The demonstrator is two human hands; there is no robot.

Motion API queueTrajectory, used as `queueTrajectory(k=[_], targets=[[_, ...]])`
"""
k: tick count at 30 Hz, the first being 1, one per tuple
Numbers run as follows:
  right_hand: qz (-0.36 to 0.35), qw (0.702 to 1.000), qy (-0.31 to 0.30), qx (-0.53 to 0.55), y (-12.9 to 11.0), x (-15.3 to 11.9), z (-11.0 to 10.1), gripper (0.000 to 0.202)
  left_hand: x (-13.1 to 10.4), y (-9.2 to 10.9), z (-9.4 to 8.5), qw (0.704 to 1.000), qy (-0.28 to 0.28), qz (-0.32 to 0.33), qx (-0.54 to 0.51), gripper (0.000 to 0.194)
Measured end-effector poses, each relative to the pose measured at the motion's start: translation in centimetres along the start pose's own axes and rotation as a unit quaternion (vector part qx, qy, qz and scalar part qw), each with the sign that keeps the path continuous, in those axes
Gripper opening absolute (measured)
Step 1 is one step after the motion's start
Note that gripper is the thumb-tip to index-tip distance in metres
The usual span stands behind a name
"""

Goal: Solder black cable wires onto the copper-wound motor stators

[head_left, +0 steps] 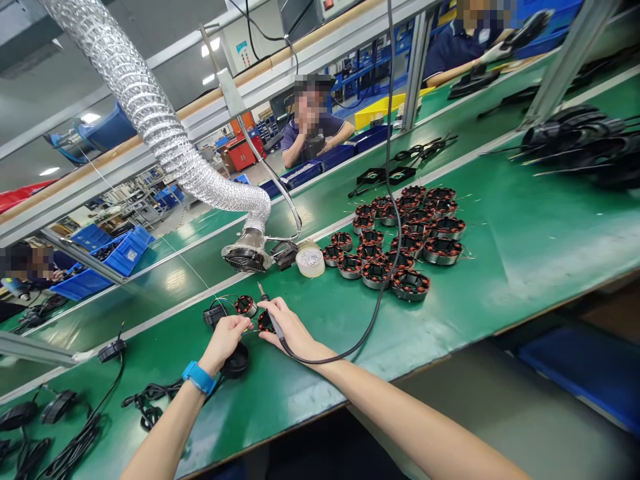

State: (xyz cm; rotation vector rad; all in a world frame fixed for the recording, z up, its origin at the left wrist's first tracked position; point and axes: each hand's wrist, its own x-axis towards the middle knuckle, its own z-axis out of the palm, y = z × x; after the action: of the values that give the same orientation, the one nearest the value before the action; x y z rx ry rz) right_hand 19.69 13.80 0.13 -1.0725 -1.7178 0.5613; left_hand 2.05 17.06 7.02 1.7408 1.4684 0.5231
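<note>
My left hand (pixel 228 341), with a blue band on the wrist, pinches something too small to make out beside a copper-wound ring. My right hand (pixel 290 328) holds a soldering iron (pixel 273 313), its tip pointing up and away, and its fingers also touch the wound ring (pixel 265 322). Another wound ring (pixel 245 305) lies just beyond my hands. A black round housing (pixel 235 361) sits under and beside my left hand, and a second black part (pixel 214 314) is behind it.
Several wound rings (pixel 411 285) stand to the right. A fan-shaped duct inlet (pixel 246 251) hangs behind my hands, near a round pale container (pixel 310 261). The iron's cable (pixel 373 320) crosses the bench. Black cabled parts (pixel 59 407) lie left. Other people sit across the bench.
</note>
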Motion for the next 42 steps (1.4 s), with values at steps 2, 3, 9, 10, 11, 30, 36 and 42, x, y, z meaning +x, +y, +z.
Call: queueTrajectory(k=[2,3,9,10,11,30,36,42], targets=[[0.008,1.0,0.001,-0.003,0.1,0.0,0.2,0.07,-0.1,0.1,-0.3,1.0,-0.007,-0.013,-0.015,0.065],[0.01,1.0,0.001,-0.005,0.1,0.1,0.2,0.07,-0.1,0.1,-0.5,1.0,-0.014,-0.021,-0.019,0.063],[0.005,1.0,-0.004,-0.006,-0.2,0.1,-0.2,0.069,0.1,0.6,-0.7,0.999,0.005,-0.043,-0.021,0.047],[0.003,1.0,-0.005,-0.007,-0.3,0.0,-0.2,0.069,0.2,0.6,-0.5,0.999,0.018,-0.043,-0.022,0.047],[0.0,1.0,-0.006,-0.009,-0.3,0.0,-0.3,0.069,0.3,0.6,-0.3,0.998,0.028,-0.041,-0.023,0.048],[0.004,1.0,-0.002,-0.008,0.0,0.1,0.0,0.07,0.3,0.0,-1.8,0.985,-0.146,-0.083,-0.045,0.054],[0.0,1.0,-0.001,-0.001,0.0,0.0,-0.1,0.068,-0.2,0.0,-1.2,0.988,-0.128,-0.077,-0.033,0.06],[-0.006,1.0,-0.005,0.005,0.0,0.1,-0.2,0.069,-0.4,0.2,-1.8,0.993,-0.114,-0.036,0.002,0.053]])
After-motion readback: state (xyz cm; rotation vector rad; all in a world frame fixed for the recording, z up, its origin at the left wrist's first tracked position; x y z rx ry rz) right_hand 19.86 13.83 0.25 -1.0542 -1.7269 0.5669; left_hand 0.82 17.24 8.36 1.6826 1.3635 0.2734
